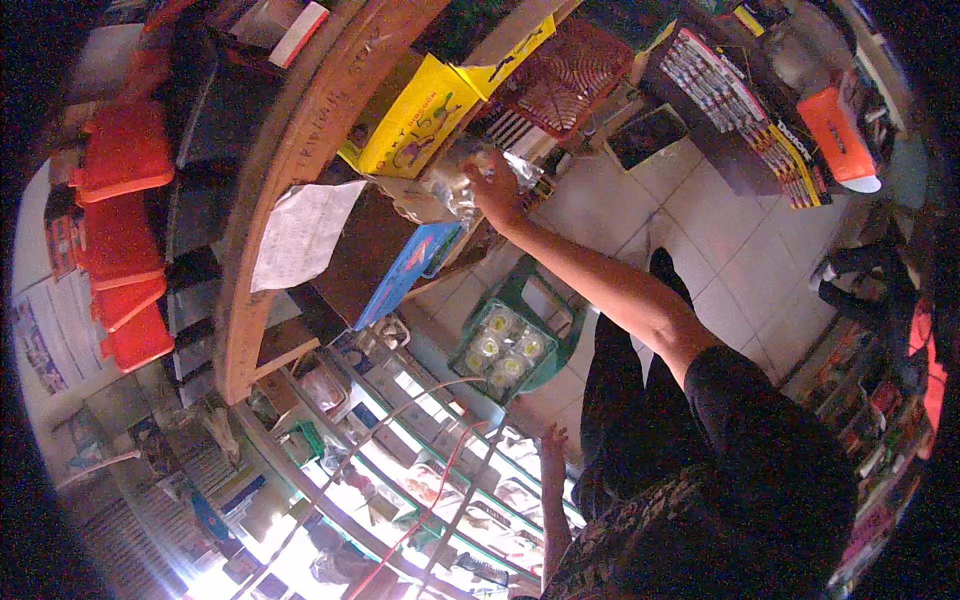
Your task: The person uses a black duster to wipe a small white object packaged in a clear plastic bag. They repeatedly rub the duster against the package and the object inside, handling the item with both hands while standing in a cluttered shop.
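My right arm stretches out over the tiled floor, and my right hand (pixel 495 184) is at a clear plastic bag (pixel 444 186) beside a shelf. Its fingers are bent and partly lost among the shiny plastic, so their grip is unclear. Just behind the bag stands a yellow printed carton (pixel 420 116) with its flap raised. A blue flat packet or board (pixel 409 274) leans below the bag. My left hand (pixel 553 442) hangs low by my side near the lit glass showcase, with fingers apart and nothing in them.
A green case with several round lamps (pixel 501 349) stands on the floor ahead. Glass shelves (pixel 420 480) with small goods fill the lower left, crossed by a red cable (pixel 442 480). A wooden beam (pixel 300 157), a maroon plastic basket (pixel 570 75) and a dark carton (pixel 731 142) surround the reach.
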The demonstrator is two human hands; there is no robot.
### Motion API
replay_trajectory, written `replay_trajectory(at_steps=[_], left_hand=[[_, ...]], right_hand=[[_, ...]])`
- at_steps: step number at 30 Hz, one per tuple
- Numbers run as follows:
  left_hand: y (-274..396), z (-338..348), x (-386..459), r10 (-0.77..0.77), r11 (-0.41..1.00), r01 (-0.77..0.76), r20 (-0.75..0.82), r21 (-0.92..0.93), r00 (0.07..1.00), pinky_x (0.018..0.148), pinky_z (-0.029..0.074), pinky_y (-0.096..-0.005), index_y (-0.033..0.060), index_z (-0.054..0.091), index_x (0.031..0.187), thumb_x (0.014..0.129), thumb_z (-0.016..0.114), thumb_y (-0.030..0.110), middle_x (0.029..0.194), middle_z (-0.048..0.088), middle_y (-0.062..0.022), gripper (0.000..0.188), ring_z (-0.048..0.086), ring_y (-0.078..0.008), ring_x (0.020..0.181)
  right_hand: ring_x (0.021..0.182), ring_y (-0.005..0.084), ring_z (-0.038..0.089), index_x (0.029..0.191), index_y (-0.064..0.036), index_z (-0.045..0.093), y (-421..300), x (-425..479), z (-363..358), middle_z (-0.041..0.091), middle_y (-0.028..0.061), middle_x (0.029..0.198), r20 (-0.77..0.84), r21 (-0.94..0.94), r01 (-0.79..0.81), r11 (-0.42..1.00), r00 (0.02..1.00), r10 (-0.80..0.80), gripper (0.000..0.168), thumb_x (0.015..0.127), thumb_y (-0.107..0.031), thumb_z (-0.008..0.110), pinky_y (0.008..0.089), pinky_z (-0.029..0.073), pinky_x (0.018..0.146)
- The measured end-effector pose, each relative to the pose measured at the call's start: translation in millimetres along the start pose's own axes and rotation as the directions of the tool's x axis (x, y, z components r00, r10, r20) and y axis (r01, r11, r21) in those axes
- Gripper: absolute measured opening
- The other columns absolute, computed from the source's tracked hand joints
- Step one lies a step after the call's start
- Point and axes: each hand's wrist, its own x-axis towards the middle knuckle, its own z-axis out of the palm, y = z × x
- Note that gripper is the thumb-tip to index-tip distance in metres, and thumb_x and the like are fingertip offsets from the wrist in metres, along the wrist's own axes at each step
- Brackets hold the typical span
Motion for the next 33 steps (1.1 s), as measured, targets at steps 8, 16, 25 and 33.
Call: replay_trajectory(at_steps=[8, 16, 25, 33], left_hand=[[9.9, -16.0, 13.7, 0.386, 0.897, -0.382, 0.026, 0.222, 0.922, 0.090, 0.043, -0.0354, 0.0029, 0.047, 0.124, 0.097, 0.040, 0.026, 0.118, 0.052, -0.0168, 0.036, 0.055, -0.0253, 0.104], [11.6, -49.9, 43.2, 0.581, 0.681, -0.570, 0.134, 0.459, 0.803, 0.098, 0.036, -0.0389, 0.0018, 0.046, 0.125, 0.096, 0.043, 0.026, 0.125, 0.049, -0.0190, 0.038, 0.046, -0.0303, 0.117], [233.4, -23.7, 4.7, 0.482, 0.871, -0.489, 0.280, -0.048, 0.830, 0.102, 0.032, -0.0383, 0.0018, 0.036, 0.134, 0.097, 0.039, 0.035, 0.132, 0.044, -0.0145, 0.050, 0.043, -0.0258, 0.122], [348.2, 30.6, -29.1, 0.668, 0.705, -0.452, 0.297, -0.546, 0.683, 0.100, 0.036, -0.0373, -0.0034, 0.029, 0.137, 0.093, 0.048, 0.028, 0.137, 0.038, -0.0130, 0.057, 0.042, -0.0226, 0.122]], right_hand=[[0.071, 0.0124, 0.057, 0.102, -0.008, 0.045, 45.8, -13.5, -47.9, 0.054, 0.0065, 0.092, 0.058, 0.307, -0.154, 0.939, 0.988, 0.143, 0.028, 0.088, -0.030, 0.058, 0.0249, 0.054, 0.048], [0.097, 0.0232, 0.056, 0.125, -0.005, 0.037, -49.2, -52.8, -177.2, 0.048, 0.0124, 0.114, 0.202, 0.428, -0.544, 0.722, 0.836, 0.510, 0.055, 0.086, -0.038, 0.057, 0.0400, 0.060, 0.059], [0.095, 0.0261, 0.059, 0.116, -0.006, 0.046, -129.1, -81.6, -278.3, 0.053, 0.0103, 0.112, 0.286, 0.482, -0.635, 0.604, 0.765, 0.576, 0.049, 0.085, -0.043, 0.054, 0.0473, 0.054, 0.075], [0.088, 0.0202, 0.061, 0.109, -0.006, 0.052, -206.1, -88.6, -292.3, 0.060, 0.0082, 0.099, 0.432, 0.614, -0.496, 0.613, 0.862, 0.265, 0.032, 0.089, -0.031, 0.055, 0.0375, 0.053, 0.075]])
